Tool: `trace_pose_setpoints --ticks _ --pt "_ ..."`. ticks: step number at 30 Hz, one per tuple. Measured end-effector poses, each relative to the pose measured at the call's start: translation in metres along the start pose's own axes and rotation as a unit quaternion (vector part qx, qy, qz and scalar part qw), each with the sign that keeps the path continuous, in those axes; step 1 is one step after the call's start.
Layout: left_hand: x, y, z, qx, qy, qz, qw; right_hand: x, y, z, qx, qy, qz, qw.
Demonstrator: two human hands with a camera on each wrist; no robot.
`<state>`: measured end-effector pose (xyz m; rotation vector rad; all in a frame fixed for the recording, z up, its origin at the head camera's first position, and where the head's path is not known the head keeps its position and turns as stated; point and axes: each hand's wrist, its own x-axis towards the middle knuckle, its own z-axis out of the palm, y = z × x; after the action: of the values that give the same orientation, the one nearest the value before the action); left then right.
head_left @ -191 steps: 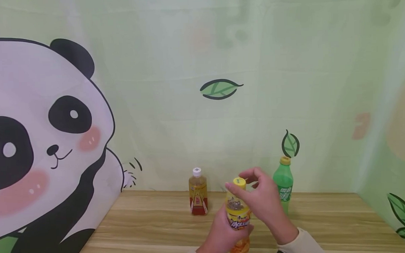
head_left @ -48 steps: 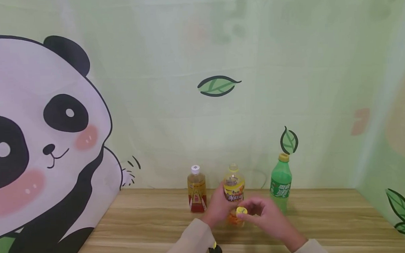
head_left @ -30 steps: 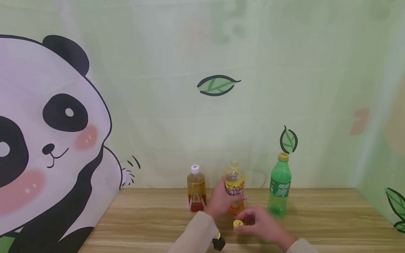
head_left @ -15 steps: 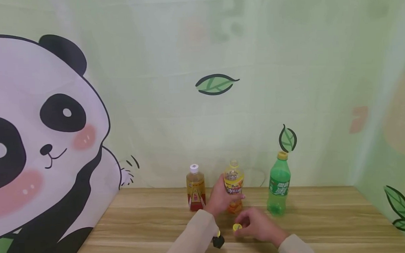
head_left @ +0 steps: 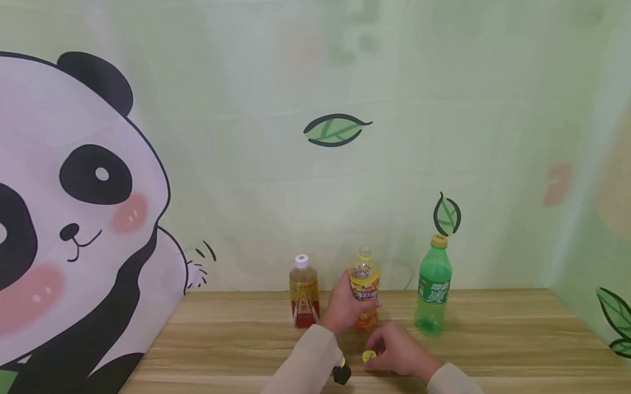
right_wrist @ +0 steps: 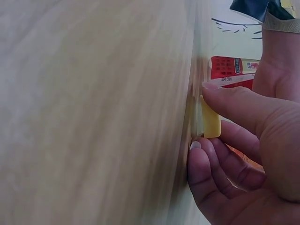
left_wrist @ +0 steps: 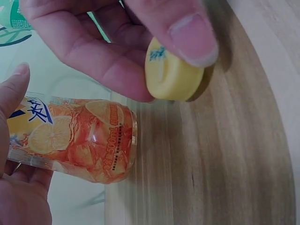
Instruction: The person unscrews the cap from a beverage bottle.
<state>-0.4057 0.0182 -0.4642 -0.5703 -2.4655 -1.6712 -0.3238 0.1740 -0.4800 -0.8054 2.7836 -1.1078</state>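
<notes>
Head view: three upright bottles and two hands at one wooden table (head_left: pixel 222 351); the left hand (head_left: pixel 344 307) has its fingers curled round the uncapped orange-drink bottle (head_left: pixel 365 283), between the white-capped tea bottle (head_left: pixel 304 302) and the yellow-capped green soda bottle (head_left: pixel 434 282). The right hand (head_left: pixel 400 350) pinches one loose yellow cap (head_left: pixel 369 355) between thumb and fingers, in front of the held bottle. Left wrist view: orange-slice artwork and green lettering on the cap's top appear. Right wrist view: the cap, edge-on, lies at the tabletop; contact cannot be told.
</notes>
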Motion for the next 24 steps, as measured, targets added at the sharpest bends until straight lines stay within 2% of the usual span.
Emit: trace_pose_setpoints --ticks 10,24 --pt "-0.0022 -0.0035 -0.0032 0.001 0.011 -0.005 0.9999 0.0003 -0.0001 0.0053 0.006 -0.001 0.010 0.9999" --pt "-0.0009 0.0012 -0.0020 0.008 0.011 -0.009 0.9999 0.0019 0.0063 0.0066 -0.006 0.003 0.014 0.9999"
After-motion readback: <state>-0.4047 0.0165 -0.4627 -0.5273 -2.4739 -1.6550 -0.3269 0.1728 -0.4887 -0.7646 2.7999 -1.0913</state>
